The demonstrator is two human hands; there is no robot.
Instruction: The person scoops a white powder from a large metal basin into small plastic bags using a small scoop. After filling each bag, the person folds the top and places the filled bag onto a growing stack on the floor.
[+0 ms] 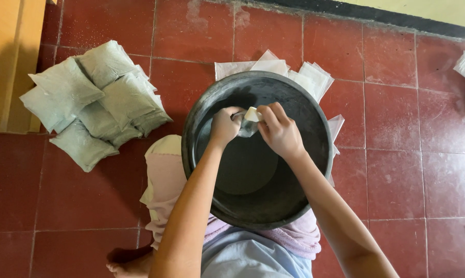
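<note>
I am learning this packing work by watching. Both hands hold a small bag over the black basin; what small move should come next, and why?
Probably lay the small bag on the pile of filled bags to the person's left. Left hand and right hand pinch its top over the black basin, and it looks partly filled. Whether it is sealed cannot be told, so finishing the closing may come first.

A floor [417, 170] of dark red tiles is being seen across the frame. A heap of filled grey-green bags [96, 100] is lying on it at upper left, and flat empty clear bags [294, 72] are being spread at upper centre.
</note>
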